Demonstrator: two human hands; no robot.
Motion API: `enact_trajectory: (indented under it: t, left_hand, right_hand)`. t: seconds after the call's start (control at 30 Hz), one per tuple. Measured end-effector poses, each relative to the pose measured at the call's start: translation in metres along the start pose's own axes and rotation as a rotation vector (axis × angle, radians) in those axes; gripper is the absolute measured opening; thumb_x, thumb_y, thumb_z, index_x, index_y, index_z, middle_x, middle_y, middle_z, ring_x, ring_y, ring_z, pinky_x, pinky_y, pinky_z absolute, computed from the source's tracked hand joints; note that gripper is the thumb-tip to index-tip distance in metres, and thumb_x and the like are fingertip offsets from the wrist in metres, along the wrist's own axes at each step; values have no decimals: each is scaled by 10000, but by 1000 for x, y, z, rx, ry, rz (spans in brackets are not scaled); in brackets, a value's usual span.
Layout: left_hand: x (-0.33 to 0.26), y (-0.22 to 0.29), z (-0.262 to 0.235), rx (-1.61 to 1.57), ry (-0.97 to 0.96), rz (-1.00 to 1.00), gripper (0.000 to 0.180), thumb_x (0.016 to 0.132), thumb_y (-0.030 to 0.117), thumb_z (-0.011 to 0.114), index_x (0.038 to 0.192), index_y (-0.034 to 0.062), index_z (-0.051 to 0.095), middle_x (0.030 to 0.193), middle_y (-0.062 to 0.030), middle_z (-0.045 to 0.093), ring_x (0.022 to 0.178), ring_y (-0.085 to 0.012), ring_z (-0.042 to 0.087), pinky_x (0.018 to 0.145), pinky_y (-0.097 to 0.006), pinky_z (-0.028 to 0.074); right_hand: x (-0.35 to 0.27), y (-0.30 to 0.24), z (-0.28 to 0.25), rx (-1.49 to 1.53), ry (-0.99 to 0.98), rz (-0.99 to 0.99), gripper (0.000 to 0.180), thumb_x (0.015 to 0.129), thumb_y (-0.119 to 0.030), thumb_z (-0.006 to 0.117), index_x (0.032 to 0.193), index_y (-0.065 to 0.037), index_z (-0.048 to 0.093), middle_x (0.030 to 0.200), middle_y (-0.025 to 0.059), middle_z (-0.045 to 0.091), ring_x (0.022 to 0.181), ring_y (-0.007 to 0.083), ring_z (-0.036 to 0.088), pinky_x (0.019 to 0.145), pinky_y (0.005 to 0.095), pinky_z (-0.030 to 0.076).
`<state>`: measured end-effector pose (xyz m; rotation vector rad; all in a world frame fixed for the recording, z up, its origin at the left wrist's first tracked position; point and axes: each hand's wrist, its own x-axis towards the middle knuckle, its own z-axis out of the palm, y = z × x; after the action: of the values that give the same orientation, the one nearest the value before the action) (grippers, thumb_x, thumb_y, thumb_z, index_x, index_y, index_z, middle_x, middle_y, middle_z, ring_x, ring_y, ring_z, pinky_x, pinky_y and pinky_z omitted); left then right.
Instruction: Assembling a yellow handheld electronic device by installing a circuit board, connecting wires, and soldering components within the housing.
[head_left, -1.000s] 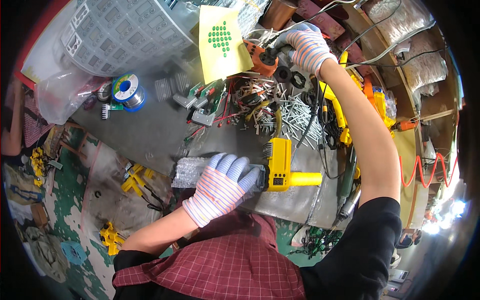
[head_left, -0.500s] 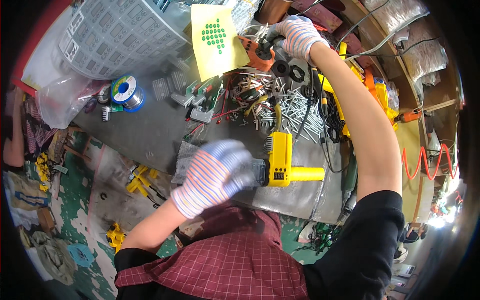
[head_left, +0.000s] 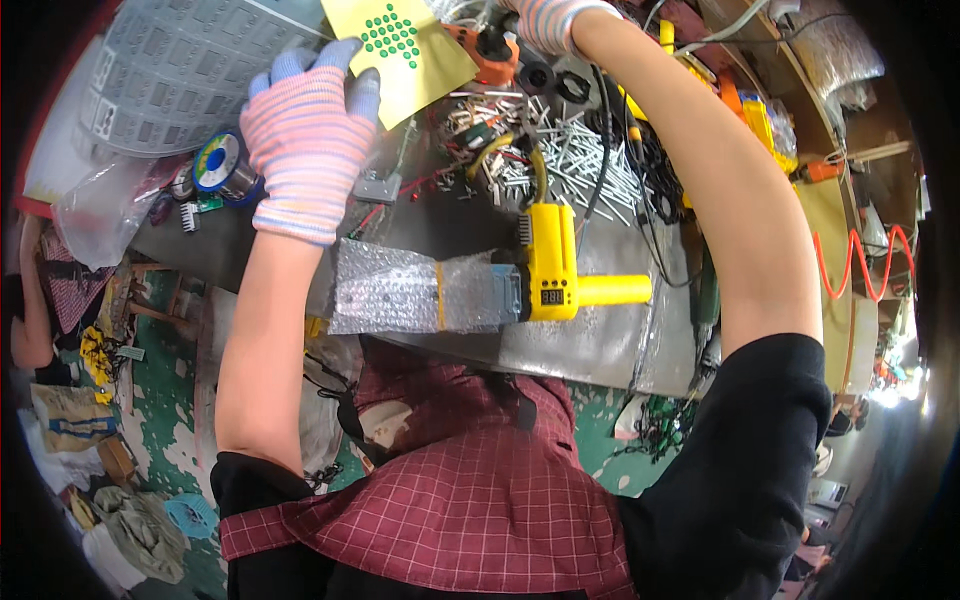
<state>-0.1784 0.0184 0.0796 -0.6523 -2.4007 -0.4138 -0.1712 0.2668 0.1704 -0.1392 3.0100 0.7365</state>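
1. Clear plastic bag (head_left: 95, 215): lay crumpled at the far left edge of the grey workbench (head_left: 590, 345), well to the left of the left hand.
2. Solder spool (head_left: 222, 165): blue and yellow faced, stood just left of the left hand, with small dark and green parts beside it.
3. Left hand (head_left: 305, 135): wore a pink-and-white striped glove with pale blue fingertips; was raised above the bench with fingers spread and extended, gripping nothing. The fingertips reached toward the near edge of the yellow card.
4. Yellow card (head_left: 410, 50): bore a cluster of green dots; lay tilted just right of the left hand's fingertips. Contact could not be judged.
5. Bubble wrap (head_left: 420, 290): a wrapped bundle lay on the bench below and to the right of the left hand, touching the yellow tool at its right end.
6. Yellow tool (head_left: 555, 275): pistol-shaped body with a small display and a yellow handle pointing right; lay flat, between the two forearms, apart from both hands.
7. Metal pins (head_left: 560, 150): a loose heap mixed with wires, beyond the yellow tool and below the right hand.
8. Orange device (head_left: 490, 50): sat just left of the right hand, touching it.
9. Right hand (head_left: 550, 20): gloved likewise, at the upper picture edge and partly cut off; whether it was open or closed could not be told.
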Motion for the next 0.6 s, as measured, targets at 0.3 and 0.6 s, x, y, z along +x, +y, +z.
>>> enact_trajectory:
  t: [0.3, 0.6]
  left_hand:
    - [17, 14, 9, 123, -289, 13, 492, 910, 480, 573, 1333, 231, 576, 1179, -147, 677, 1056, -358, 635, 946, -437, 497]
    - [12, 20, -3, 192, -375, 91, 422, 863, 389, 650, 1245, 208, 649, 1143, -72, 683, 1100, -324, 609, 847, -465, 493]
  right_hand:
    - [0, 1, 8, 44, 35, 16, 309, 755, -117, 647, 1017, -234, 762, 960, 77, 720, 1027, 274, 636, 906, 420, 418]
    - [4, -2, 15, 14, 9, 22, 206, 813, -122, 675, 990, -193, 751, 981, 52, 725, 1032, 238, 635, 917, 434, 409]
